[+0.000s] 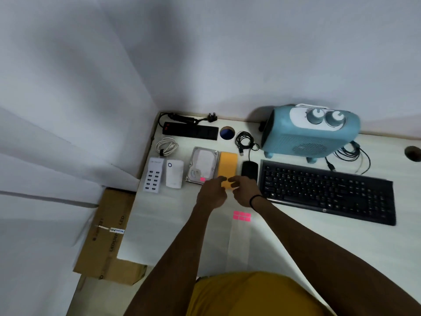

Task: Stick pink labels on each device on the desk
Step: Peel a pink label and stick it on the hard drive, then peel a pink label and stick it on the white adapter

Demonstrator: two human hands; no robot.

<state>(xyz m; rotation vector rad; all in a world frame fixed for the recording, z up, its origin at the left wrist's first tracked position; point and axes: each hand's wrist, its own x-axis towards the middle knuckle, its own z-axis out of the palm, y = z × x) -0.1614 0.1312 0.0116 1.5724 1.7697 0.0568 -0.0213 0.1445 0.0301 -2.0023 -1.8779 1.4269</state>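
Both hands, left [210, 194] and right [245, 192], hover curled over the flat orange rectangular device [227, 166]; any grip on a flimsy, sticky pink label is unclear, best pinched by one corner.

Matt white desk [296, 242]. Hard drive [201, 166] shows shiny bare metal; the heater [309, 131] is smooth blue plastic, the keyboard [328, 192] matt black plastic. Cardboard box [107, 236], dull brown. Orange device [226, 167] looks rubbery, perhaps.

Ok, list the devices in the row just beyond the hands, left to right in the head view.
USB charging hub → white adapter → hard drive → yellow device → black mouse → keyboard.
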